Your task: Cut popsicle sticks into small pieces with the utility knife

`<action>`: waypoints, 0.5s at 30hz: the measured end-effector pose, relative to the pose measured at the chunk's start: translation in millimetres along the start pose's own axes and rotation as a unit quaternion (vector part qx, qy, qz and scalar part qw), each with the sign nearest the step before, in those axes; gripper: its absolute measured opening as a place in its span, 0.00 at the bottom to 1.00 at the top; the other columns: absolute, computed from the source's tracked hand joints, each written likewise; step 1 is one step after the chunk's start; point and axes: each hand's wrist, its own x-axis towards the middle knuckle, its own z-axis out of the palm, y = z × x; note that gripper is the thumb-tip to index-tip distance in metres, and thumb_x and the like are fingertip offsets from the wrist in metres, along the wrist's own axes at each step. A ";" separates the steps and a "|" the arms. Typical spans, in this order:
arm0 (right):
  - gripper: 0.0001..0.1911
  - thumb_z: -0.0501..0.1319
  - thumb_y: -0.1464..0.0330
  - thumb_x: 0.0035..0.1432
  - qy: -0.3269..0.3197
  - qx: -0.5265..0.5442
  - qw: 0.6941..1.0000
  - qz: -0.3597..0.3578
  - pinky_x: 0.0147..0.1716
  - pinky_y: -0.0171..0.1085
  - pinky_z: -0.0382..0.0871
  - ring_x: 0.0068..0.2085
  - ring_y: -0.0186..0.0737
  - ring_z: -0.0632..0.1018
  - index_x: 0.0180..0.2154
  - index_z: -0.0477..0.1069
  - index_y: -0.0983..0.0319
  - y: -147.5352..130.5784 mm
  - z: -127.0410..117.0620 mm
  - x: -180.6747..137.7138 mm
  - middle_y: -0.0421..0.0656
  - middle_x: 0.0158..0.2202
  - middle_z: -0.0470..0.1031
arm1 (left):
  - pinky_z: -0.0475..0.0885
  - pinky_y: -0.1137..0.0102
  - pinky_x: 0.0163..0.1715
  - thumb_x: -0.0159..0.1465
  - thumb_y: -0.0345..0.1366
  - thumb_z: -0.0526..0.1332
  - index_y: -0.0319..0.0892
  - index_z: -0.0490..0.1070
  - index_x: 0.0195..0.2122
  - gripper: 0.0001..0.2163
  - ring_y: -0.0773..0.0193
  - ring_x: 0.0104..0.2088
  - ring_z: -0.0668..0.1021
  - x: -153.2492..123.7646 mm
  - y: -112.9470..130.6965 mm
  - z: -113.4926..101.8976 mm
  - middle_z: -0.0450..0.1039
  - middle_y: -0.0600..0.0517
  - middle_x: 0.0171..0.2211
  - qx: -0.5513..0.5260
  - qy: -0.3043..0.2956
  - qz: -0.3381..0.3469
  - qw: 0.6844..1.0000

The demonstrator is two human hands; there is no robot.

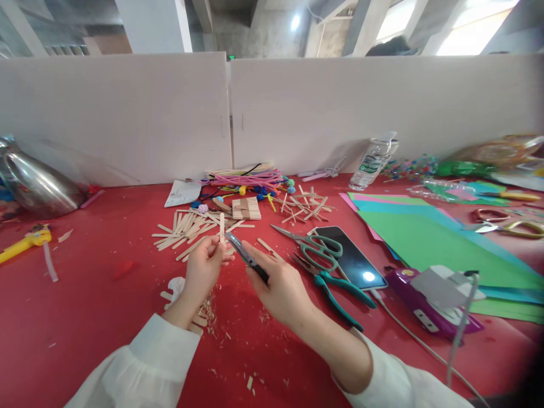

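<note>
My left hand point(205, 265) pinches a wooden craft stick point(221, 226), which points upward from the fingers. In my right hand point(278, 283) is a utility knife point(249, 258) with a dark handle, gripped with the index finger stretched along it. The blade end is close to the stick; whether it touches the wood I cannot tell. Under my left wrist lie wood shavings point(207, 310) and a few sticks, partly hidden by the arm. Behind my hands spreads a loose heap of craft sticks point(185, 231), with a stack of short sticks point(246, 208) beside it.
Right of my hand lie green-handled scissors point(321, 252), teal pliers point(335, 289) and a phone point(352, 255) on a cable. Farther right are coloured paper sheets point(429, 238) and a purple power strip point(433, 306). A bottle point(374, 161), a glue gun point(25, 243) and a steel jug point(38, 181) stand around.
</note>
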 end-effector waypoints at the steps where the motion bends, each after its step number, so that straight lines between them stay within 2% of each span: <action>1: 0.25 0.53 0.73 0.55 -0.001 0.003 1.000 0.001 0.40 0.37 0.70 0.43 0.43 0.77 0.55 0.63 0.59 -0.5 -0.3 -0.4 0.45 0.43 0.77 | 0.71 0.74 0.23 0.51 0.44 0.61 0.40 0.64 0.32 0.14 0.62 0.23 0.80 -0.6 0.4 0.6 0.75 0.53 0.25 -0.001 -0.002 0.000 1.000; 8: 0.26 0.53 0.74 0.55 -0.026 0.015 1.000 -0.004 0.37 0.36 0.71 0.40 0.43 0.78 0.56 0.62 0.59 -2.3 -0.1 -1.4 0.45 0.43 0.77 | 0.72 0.73 0.23 0.50 0.44 0.62 0.40 0.64 0.28 0.13 0.62 0.23 0.80 -3.0 4.2 1.6 0.74 0.54 0.22 -0.006 -0.003 0.002 1.000; 15: 0.26 0.52 0.73 0.56 -0.016 -0.104 0.994 -0.016 0.26 0.32 0.66 0.32 0.39 0.78 0.57 0.60 0.56 -2.1 1.2 -3.5 0.42 0.36 0.77 | 0.72 0.73 0.24 0.51 0.44 0.62 0.38 0.65 0.31 0.14 0.62 0.23 0.80 -3.6 4.3 1.9 0.75 0.53 0.24 -0.009 -0.004 -0.004 1.000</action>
